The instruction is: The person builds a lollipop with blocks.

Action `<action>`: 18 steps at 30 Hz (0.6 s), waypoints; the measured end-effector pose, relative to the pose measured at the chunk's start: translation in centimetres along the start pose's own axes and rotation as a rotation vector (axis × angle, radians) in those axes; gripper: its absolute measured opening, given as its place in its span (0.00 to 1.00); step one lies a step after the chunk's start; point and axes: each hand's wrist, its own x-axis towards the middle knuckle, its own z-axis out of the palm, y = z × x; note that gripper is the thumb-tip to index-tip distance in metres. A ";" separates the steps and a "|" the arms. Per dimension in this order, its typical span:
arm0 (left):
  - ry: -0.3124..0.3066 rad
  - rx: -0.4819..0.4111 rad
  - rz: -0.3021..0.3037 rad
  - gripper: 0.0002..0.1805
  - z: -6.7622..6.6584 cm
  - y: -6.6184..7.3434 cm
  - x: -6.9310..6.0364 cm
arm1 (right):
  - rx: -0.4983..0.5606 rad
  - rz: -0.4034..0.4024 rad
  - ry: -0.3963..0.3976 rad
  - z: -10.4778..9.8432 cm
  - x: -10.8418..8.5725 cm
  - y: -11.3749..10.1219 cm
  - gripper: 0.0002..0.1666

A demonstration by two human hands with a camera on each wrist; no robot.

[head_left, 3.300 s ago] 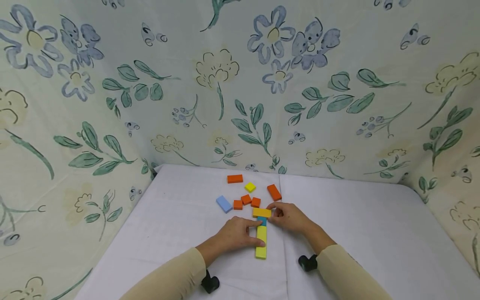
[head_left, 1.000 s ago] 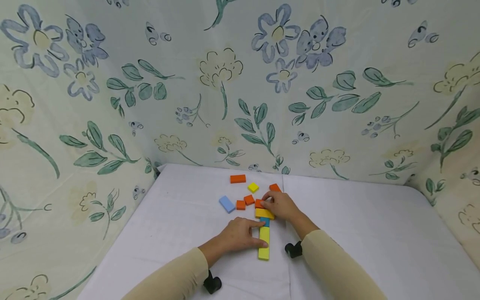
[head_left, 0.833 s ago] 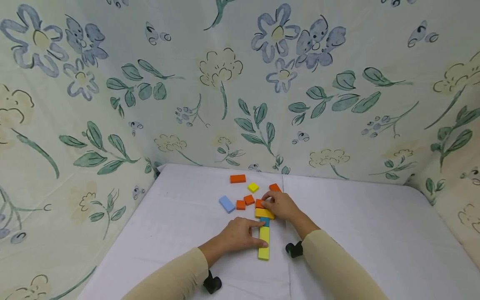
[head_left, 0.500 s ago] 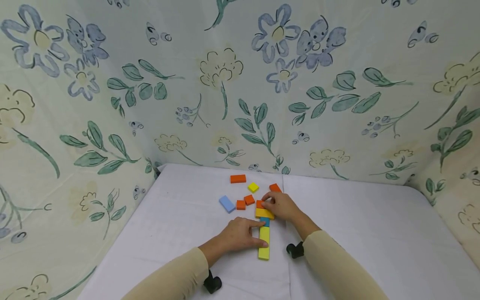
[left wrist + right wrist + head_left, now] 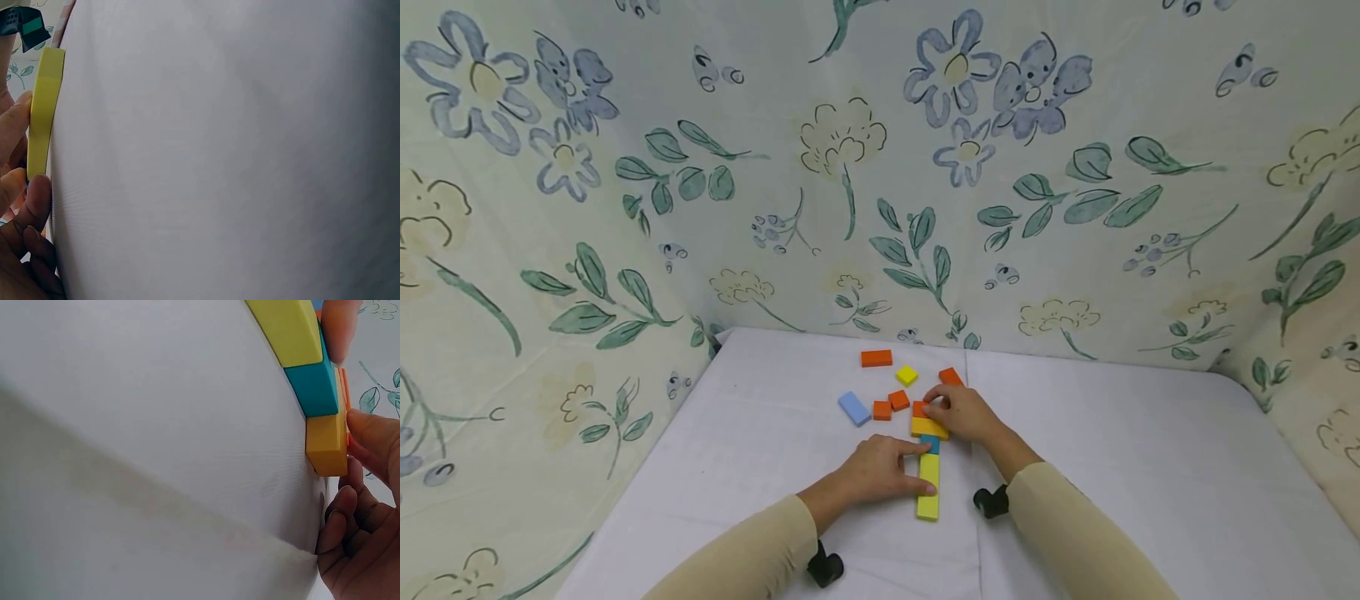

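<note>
Slanting inward, splayed left hand (image 5: 874,469) touches yellow block (image 5: 928,468) and blue block (image 5: 933,441), right hand (image 5: 966,413) pinching orange block (image 5: 917,409).

Both forearms (image 5: 737,546) slant inward — the left hand (image 5: 876,471) with fingers (image 5: 913,447) parted, the right hand (image 5: 967,414) with fingers bent.

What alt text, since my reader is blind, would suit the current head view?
A person's left hand touches a line of yellow and blue blocks ending in an amber crosspiece; the right hand holds a small orange-red block just beyond it. Other coloured blocks lie nearby on a white cloth.
</note>
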 end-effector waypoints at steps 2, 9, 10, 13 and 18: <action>0.002 -0.002 0.003 0.39 0.0 0.0 0.0 | 0.000 -0.005 0.008 0.0 0.0 -0.1 0.14; -0.005 0.000 0.012 0.39 0.0 -0.1 0.1 | 0.023 -0.025 0.040 0.6 0.3 -1.1 0.16; -0.006 0.001 0.012 0.39 0.1 -0.2 0.1 | 0.018 -0.026 0.042 0.7 0.4 -1.2 0.16; -0.008 -0.003 0.017 0.39 0.1 -0.3 0.1 | -0.028 -0.048 0.048 0.9 0.7 -1.9 0.17; -0.002 -0.010 0.038 0.39 0.0 -0.3 0.1 | -0.087 -0.064 0.030 0.9 1.1 -2.9 0.19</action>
